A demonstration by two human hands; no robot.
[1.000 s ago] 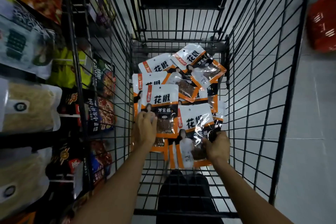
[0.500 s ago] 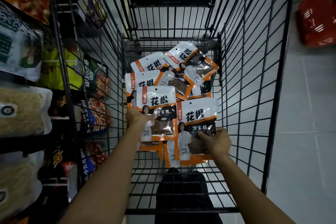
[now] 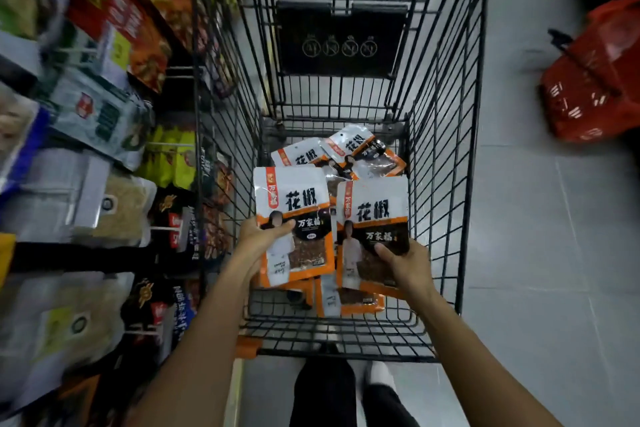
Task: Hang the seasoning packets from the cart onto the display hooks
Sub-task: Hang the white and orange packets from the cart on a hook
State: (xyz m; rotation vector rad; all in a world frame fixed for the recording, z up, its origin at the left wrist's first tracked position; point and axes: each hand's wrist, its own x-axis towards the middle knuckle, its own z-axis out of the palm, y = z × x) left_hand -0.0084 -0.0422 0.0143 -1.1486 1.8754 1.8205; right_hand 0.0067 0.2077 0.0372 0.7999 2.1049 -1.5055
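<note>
both white-orange packets (image 3: 292, 204) now higher

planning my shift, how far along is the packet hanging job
Early on: none of these packets shows on the shelf hooks at the left. In hand: the left hand grips one packet and the right hand grips a second packet, both held over the cart. Left: hanging those two, plus the loose packets lying in it.

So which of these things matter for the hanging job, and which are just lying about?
For the job:
left hand gripping one packet
right hand gripping a second packet
loose packets in the cart
display hooks, left

Just lying about:
red basket on the floor
yellow bags on display
</note>
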